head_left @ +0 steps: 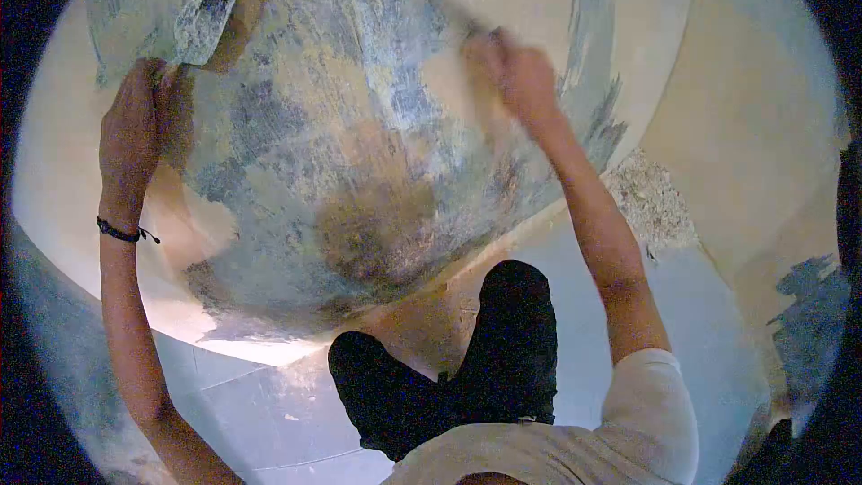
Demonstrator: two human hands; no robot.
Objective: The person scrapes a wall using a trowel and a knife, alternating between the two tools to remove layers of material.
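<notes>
My left hand point(132, 130), with a dark cord bracelet on its wrist, is closed around the handle end of a putty knife point(208, 20). Its flat blade points up, is speckled with whitish residue and casts a shadow on the wall. On the right, my right hand point(518, 74) is closed on a thin blade-like tool point(453, 11), smeared by motion, so its exact kind cannot be made out. That tool is against or very near a curved wall surface point(386, 108) with patchy grey-blue and beige coating.
Below the wall, my dark-trousered knees point(512, 332) are bent over a pale floor point(269, 422). Crumbly debris point(651, 198) lies along the wall's lower right edge. Another beige wall point(754, 126) with grey patches rises at the right.
</notes>
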